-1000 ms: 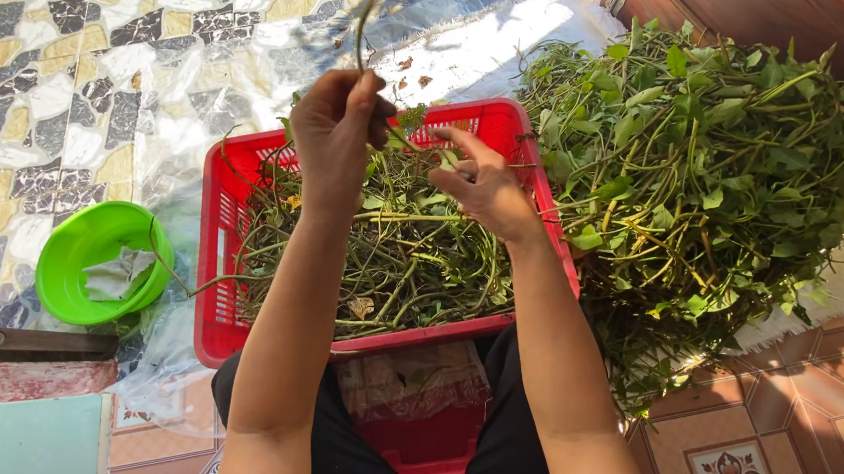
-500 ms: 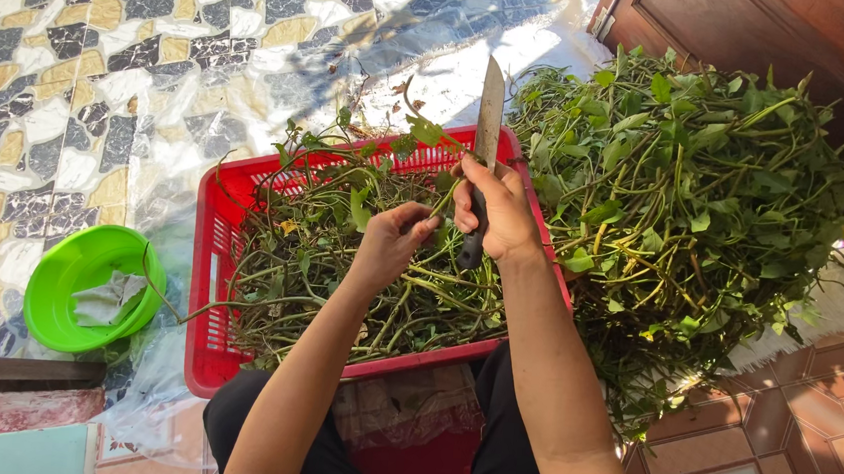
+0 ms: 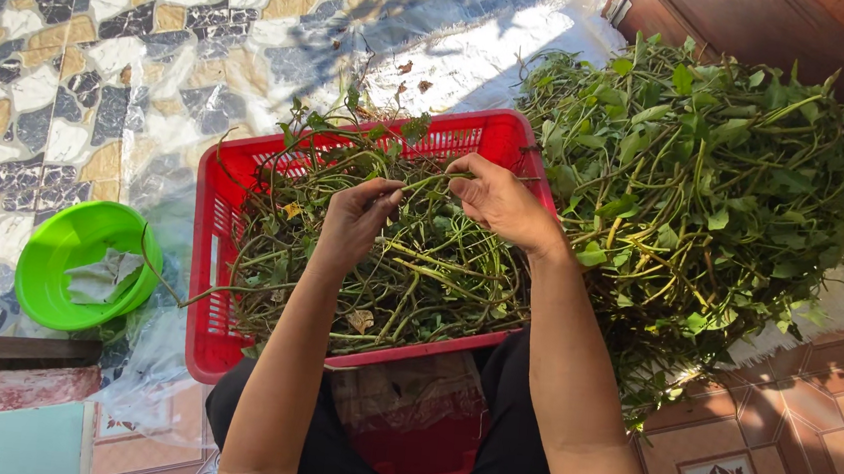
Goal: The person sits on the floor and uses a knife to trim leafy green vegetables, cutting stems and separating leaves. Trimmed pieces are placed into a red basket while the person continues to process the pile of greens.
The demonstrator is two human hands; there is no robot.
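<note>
Hands working over red crate [image 3: 215, 251] of stripped stems: left hand [image 3: 355, 224] and right hand [image 3: 501, 201] each pinching one green stem [image 3: 425, 179] stretching between them above crate centre. Leafy greens pile [image 3: 707, 189] lying at 3 o'clock, green bowl [image 3: 48, 268] sitting at 9 o'clock.
</note>
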